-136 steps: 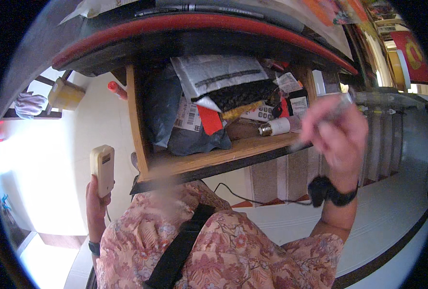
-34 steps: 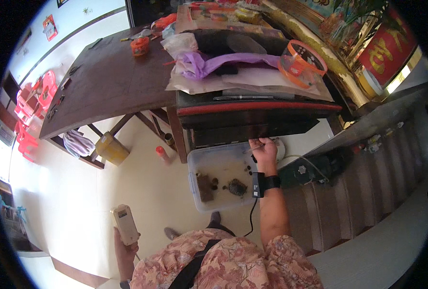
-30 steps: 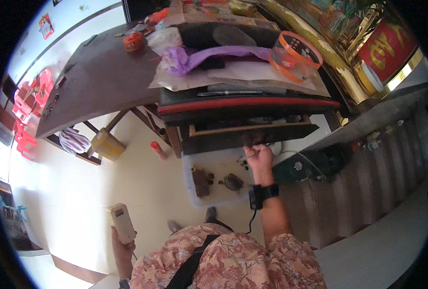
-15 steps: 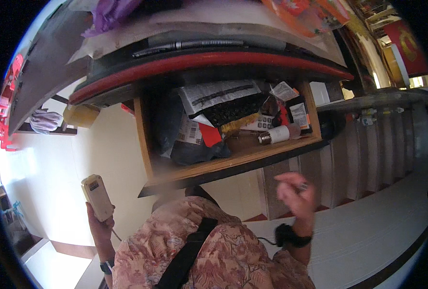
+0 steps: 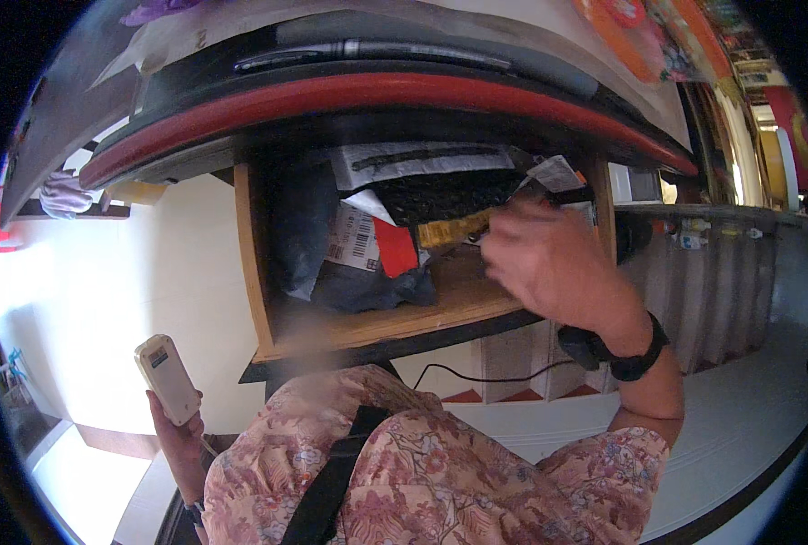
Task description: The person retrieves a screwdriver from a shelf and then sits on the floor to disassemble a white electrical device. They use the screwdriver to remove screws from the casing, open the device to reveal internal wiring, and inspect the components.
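On the left, my left hand [image 5: 179,431] is closed round a white power bank [image 5: 167,381] with a thin cable. My right hand [image 5: 549,259] is inside the right part of an open wooden drawer [image 5: 249,263]. Its fingers are curled down, and what lies under them is hidden. Beside it in the drawer are a grey plastic parcel bag [image 5: 372,286] with a white label, a red piece [image 5: 396,250], a black bubble-wrap pouch [image 5: 449,198] and a yellow packet [image 5: 454,231]. A white card [image 5: 555,173] shows just beyond the hand.
Above the drawer runs a red-edged tabletop [image 5: 376,94] with a black pen [image 5: 367,50] on it. Steps [image 5: 694,300] are at the right. A black cable [image 5: 485,377] hangs near my right wrist. A cloth [image 5: 63,193] lies at the far left.
My right hand has moved up from in front of the drawer into its right side, covering the light bulb and calculator seen there before. My left hand still holds the power bank.
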Demonstrator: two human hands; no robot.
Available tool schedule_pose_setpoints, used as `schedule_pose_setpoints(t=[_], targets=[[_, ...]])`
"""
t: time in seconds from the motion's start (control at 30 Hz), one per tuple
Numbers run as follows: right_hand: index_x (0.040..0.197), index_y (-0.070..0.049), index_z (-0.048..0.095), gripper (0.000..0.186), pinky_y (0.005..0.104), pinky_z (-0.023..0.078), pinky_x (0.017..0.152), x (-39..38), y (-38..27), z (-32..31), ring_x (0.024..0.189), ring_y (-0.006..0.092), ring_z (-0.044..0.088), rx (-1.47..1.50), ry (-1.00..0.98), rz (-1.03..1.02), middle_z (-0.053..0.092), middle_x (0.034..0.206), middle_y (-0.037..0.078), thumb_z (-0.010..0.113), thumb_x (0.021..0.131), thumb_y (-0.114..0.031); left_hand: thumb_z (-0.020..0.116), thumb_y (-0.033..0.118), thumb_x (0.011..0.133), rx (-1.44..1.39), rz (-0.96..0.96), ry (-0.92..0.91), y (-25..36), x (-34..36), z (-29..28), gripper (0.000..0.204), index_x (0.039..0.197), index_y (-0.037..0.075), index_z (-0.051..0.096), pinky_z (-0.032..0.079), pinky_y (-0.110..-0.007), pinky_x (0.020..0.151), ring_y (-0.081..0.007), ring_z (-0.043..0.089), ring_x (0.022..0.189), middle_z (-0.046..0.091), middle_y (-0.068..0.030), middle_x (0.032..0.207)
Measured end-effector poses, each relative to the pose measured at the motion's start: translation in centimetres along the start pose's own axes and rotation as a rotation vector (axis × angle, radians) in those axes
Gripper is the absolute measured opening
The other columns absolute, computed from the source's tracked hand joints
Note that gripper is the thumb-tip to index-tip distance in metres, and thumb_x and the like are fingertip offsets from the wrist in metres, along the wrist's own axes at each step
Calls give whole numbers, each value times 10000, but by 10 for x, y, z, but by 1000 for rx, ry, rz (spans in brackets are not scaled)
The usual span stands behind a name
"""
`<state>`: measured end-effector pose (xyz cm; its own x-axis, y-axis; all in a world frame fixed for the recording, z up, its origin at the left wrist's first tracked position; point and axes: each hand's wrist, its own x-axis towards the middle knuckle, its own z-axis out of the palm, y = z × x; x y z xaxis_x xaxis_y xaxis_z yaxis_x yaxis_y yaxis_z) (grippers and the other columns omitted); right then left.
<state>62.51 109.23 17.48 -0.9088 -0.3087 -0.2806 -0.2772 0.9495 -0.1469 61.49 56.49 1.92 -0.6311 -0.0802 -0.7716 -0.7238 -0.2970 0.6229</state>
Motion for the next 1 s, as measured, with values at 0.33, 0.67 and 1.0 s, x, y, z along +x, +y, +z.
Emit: schedule_pose_setpoints(t=[0.33,0.67,1.0], targets=[[1014,-49,659,281,450,511,741,26,16,30,854,352,657,23,-207,-31,669,892,158,717,762,-162,371,622,961,-76,7,-88,-7,5,-3,622,1122,48,547,332,-186,302,-88,456,387,648,-153,804],[927,-59,645,199,386,494,654,37,26,26,710,278,637,287,-466,49,637,751,123,700,770,-168,375,641,949,-28,-8,-82,-14,9,-3,623,1122,69,550,318,-186,309,-81,455,396,653,-141,793],[1031,-15,553,215,333,525,721,-92,-29,-42,796,206,617,1047,563,172,593,956,134,579,826,-75,371,611,966,32,-7,-187,6,21,22,600,1116,58,551,329,-184,332,-72,433,396,654,-143,797]])
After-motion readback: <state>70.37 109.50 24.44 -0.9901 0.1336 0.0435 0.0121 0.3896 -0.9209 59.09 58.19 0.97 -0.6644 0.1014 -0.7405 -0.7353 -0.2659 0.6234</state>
